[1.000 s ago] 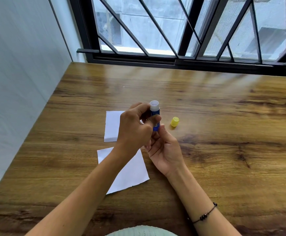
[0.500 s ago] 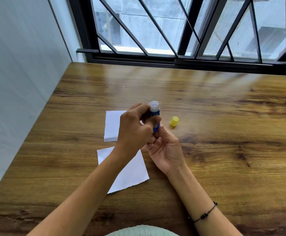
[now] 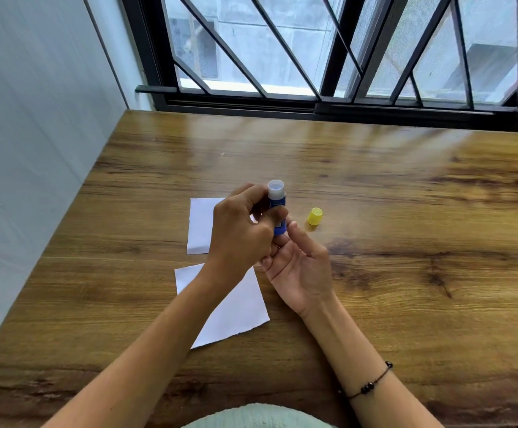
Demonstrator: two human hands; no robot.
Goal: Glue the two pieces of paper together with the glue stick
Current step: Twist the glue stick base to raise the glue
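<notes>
On table (image 3: 375,273), 2 papers (image 3: 200,225), 1 glue stick (image 3: 277,202), 1 cap (image 3: 315,216)

A desk by a barred window, most likely a room in a home or flat

From my feed I see a wood-grain table (image 3: 375,273) pushed into a corner against a plain pale wall (image 3: 35,149); behind it a black-framed sliding window (image 3: 338,57) with a slanted metal grille; through the glass, grey concrete walls of neighbouring buildings; no machinery or shop fittings, only small stationery on the desk, so it looks domestic to me.
</notes>
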